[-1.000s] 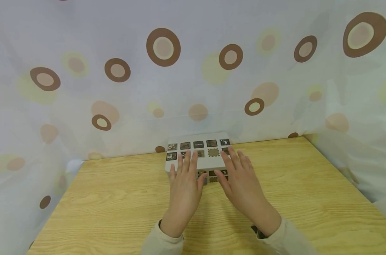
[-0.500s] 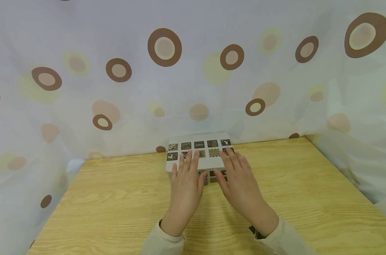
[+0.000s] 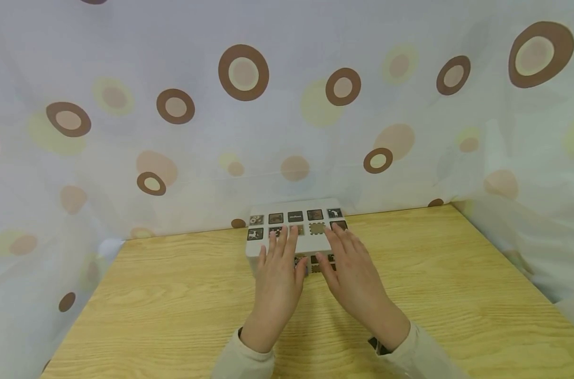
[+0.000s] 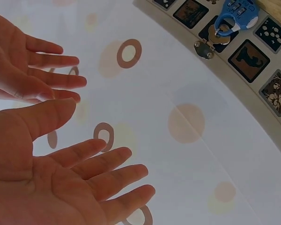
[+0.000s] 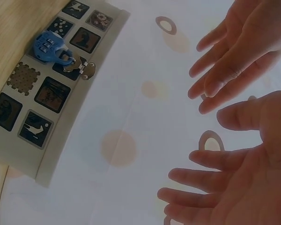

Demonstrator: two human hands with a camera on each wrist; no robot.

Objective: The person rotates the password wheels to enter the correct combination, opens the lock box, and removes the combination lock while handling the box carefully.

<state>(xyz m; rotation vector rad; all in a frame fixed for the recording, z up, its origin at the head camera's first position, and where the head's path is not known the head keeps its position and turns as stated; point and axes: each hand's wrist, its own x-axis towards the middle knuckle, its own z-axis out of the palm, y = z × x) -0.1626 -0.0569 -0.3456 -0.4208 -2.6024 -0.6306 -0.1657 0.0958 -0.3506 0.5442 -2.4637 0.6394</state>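
A pale box [image 3: 294,243] with rows of small dark picture squares stands at the back of the table. On its front hangs a blue combination padlock [image 4: 239,15], through a metal hasp [image 5: 87,70]. My left hand [image 3: 277,287] and right hand [image 3: 358,279] are held side by side in the air, fingers straight and slightly spread, thumbs pointing inward. From the head view they overlap the box's near edge; both wrist views show them apart from it, palms facing the cameras. Neither holds anything. The hands hide parts of the box's front.
The wood-grain table [image 3: 173,295] stretches out on both sides of the box. Behind it hangs a white curtain [image 3: 197,147] with brown and pastel circles, which also runs along the left and right sides.
Both hands have drawn back slightly toward the body, and the right has shifted a little left, closer to the left. The box and padlock look unmoved.
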